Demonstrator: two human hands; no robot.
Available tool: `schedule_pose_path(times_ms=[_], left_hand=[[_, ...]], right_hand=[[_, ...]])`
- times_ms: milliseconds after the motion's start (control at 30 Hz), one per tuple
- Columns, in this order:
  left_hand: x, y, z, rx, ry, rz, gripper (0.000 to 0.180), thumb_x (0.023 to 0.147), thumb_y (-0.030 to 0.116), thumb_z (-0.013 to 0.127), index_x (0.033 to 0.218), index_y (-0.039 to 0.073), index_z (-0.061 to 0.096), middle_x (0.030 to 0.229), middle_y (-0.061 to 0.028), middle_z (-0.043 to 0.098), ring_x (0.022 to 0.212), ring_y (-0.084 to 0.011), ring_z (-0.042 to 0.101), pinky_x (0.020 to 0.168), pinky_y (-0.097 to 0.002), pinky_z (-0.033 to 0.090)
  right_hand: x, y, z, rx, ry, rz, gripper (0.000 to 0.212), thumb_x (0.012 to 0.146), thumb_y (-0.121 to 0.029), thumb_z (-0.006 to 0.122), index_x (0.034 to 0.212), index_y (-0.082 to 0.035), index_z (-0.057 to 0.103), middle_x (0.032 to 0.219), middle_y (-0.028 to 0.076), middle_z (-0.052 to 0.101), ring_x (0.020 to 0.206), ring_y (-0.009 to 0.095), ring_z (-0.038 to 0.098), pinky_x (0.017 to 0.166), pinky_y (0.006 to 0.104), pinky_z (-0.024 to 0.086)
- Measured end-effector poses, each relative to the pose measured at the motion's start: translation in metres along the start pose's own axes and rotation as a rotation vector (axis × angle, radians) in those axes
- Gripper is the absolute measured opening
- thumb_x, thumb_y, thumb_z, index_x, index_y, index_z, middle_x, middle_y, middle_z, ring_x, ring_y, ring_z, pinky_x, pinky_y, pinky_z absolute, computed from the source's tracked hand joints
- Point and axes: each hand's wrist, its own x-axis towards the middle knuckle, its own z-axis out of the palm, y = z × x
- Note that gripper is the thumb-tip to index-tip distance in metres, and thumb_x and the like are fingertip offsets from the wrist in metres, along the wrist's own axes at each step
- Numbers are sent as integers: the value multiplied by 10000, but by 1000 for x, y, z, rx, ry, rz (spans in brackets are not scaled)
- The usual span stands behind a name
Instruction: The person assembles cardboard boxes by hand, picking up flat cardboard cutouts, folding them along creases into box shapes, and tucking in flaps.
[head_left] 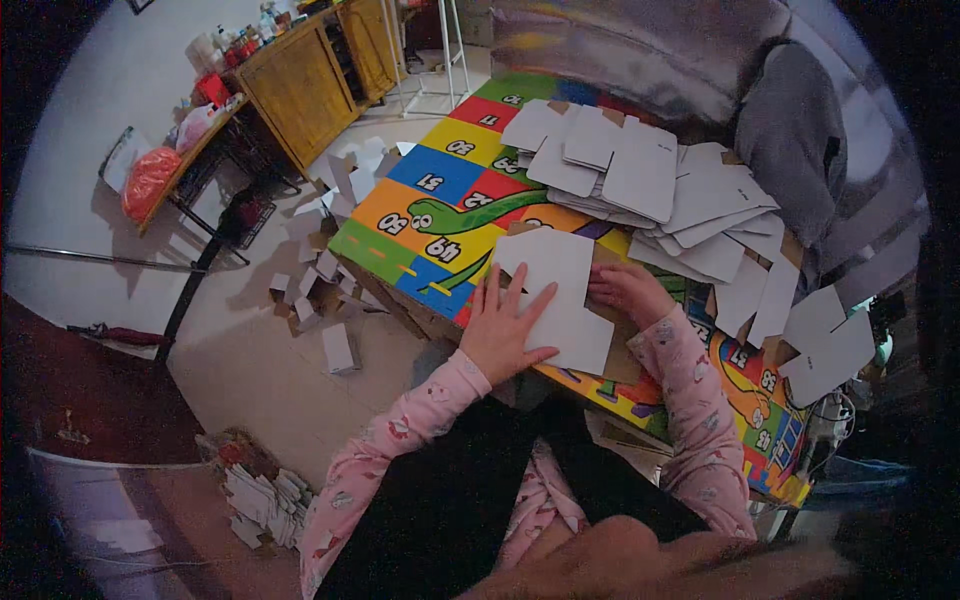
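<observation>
A flat white cardboard cutout [556, 290] lies on a colourful game-board mat [430, 215] with numbered squares and a green snake. My left hand [503, 325] presses flat on its left side, fingers spread. My right hand [628, 290] rests at the cutout's right edge with curled fingers, touching a brown cardboard flap; whether it grips the edge is unclear. Both sleeves are pink and patterned.
A large heap of white cardboard cutouts [650, 180] covers the mat's far and right parts. More pieces are scattered on the floor [320, 250] at left, with a stack [262, 497] at lower left. A wooden cabinet [300, 85] and cluttered shelf stand at the far left.
</observation>
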Motion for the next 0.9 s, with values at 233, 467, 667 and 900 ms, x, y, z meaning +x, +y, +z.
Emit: schedule_pose_path(times_ms=[233, 467, 667, 900], left_hand=[[-1, 2, -1, -63, 84, 4, 860, 762, 614, 616, 1489, 250, 335, 1547, -215, 189, 1389, -505, 168, 1086, -641, 177], [-1, 7, 2, -92, 260, 22, 850, 716, 598, 654, 1457, 269, 398, 1541, -196, 208, 1403, -458, 180, 1097, -648, 127], [-6, 8, 4, -87, 393, 15, 778, 719, 554, 668, 1415, 277, 456, 1527, -162, 260, 1412, -401, 206, 1096, -665, 92], [-15, 6, -3, -10, 499, 44, 655, 738, 469, 681, 1342, 264, 529, 1468, -90, 383, 1386, -327, 298, 1095, -675, 76]], right_hand=[[-6, -3, 17, 72, -99, -7, 270, 909, -128, 591, 1136, 17, 615, 992, 125, 683, 872, 201, 663, 785, 270, 520], [-18, -1, 30, -69, -58, -53, 246, 883, -147, 608, 1069, 5, 657, 933, 75, 682, 811, 143, 614, 747, 232, 465], [-27, -2, 36, -104, -90, -77, 256, 877, -157, 622, 1057, 19, 664, 908, 47, 677, 783, 114, 584, 722, 213, 446], [-38, 2, 51, -214, -189, -148, 259, 872, -135, 633, 1071, 27, 661, 900, 40, 672, 765, 103, 575, 698, 201, 448]])
